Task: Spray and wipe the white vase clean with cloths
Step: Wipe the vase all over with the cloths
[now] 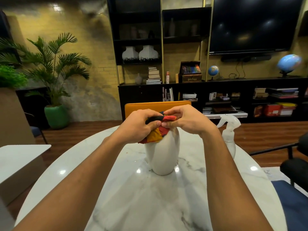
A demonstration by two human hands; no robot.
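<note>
A tall white vase [162,155] stands upright in the middle of the round marble table [150,205]. A multicoloured cloth [156,133] of red, yellow, blue and black patches is bunched over the vase's top. My left hand [138,125] grips the cloth from the left, and my right hand [185,120] pinches its upper edge from the right. Both hands meet right above the vase's mouth, which the cloth hides. A translucent white spray bottle [229,132] stands on the table to the right of the vase, partly behind my right forearm.
An orange chair back [156,105] rises past the table's far edge. A blue-seated chair [293,204] and a black armrest [293,165] sit at the right. A white side table [20,157] is at the left. Shelves, a TV and potted plants line the far wall.
</note>
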